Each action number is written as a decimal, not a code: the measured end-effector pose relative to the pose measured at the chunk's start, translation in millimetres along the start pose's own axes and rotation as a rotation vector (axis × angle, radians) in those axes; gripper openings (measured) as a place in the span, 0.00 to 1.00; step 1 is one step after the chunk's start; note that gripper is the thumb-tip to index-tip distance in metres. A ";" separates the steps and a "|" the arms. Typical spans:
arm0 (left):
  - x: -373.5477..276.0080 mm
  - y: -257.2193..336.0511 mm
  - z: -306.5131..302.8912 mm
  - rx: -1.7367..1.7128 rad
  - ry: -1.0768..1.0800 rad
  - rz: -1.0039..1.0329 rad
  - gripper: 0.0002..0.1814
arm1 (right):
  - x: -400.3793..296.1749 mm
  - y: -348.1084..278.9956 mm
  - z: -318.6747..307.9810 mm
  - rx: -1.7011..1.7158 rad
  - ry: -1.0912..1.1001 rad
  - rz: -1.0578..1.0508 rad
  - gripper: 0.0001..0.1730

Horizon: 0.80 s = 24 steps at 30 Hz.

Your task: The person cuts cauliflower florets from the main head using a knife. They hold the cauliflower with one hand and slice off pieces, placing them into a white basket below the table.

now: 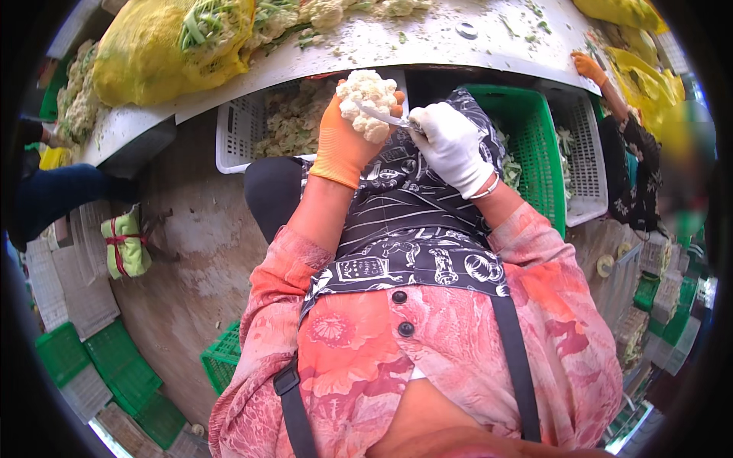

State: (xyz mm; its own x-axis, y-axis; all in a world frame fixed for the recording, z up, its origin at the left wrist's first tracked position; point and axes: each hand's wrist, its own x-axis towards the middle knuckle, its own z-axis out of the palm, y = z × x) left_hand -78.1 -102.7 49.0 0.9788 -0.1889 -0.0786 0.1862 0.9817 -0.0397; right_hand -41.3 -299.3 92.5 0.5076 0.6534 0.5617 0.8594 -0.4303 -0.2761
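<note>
My left hand (343, 137), in an orange glove, holds a cauliflower head (366, 100) above my lap. A knife (378, 114) with a curved metal blade lies against the florets, its tip over the cauliflower. My right hand (449, 143), in a white glove, grips the handle of that knife. Below and behind my left hand stands a white plastic crate (237, 137) holding cauliflower pieces. To the right of my right hand is a green plastic crate (532, 126) with leaf trimmings in it.
A metal worktable (424, 43) with scattered trimmings spans the front. A yellow mesh sack (154, 51) of cauliflower rests on it at left. Another white crate (590, 154) stands at right, near a co-worker's orange-gloved hand (588, 67). Someone's leg (63, 194) shows at left, near a padded stool (125, 246).
</note>
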 end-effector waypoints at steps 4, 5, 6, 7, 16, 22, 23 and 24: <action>0.6 -25.7 22.1 0.144 0.112 -0.032 0.25 | -15.0 7.1 -11.2 -0.082 0.040 -0.029 0.11; 0.1 -30.5 24.5 0.150 0.133 -0.047 0.25 | -18.8 9.3 -13.6 -0.097 0.043 -0.027 0.11; -1.0 -34.4 27.0 0.160 0.153 -0.058 0.25 | -21.9 11.1 -15.0 -0.109 0.047 -0.029 0.11; -2.0 -38.2 29.3 0.169 0.174 -0.068 0.24 | -24.4 13.3 -15.9 -0.122 0.069 -0.024 0.10; 3.9 -86.2 29.6 1.294 0.021 0.273 0.20 | -49.0 35.8 -27.2 -0.270 0.201 0.044 0.10; 9.1 -107.9 40.3 1.619 -0.143 0.175 0.18 | -68.5 52.6 -40.8 -0.334 0.273 0.071 0.12; 8.2 -110.0 45.3 1.917 -0.236 0.237 0.19 | -72.0 57.9 -43.8 -0.364 0.294 0.055 0.13; 6.9 -113.0 52.1 2.240 -0.323 0.346 0.20 | -77.3 64.5 -46.7 -0.340 0.306 0.038 0.13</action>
State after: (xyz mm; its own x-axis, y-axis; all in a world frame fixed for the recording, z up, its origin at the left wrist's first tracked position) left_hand -88.0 -213.7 104.8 0.9177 -0.2804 0.2816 -0.3927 -0.5318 0.7503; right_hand -28.0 -406.7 67.8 0.4533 0.4413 0.7745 0.7458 -0.6636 -0.0584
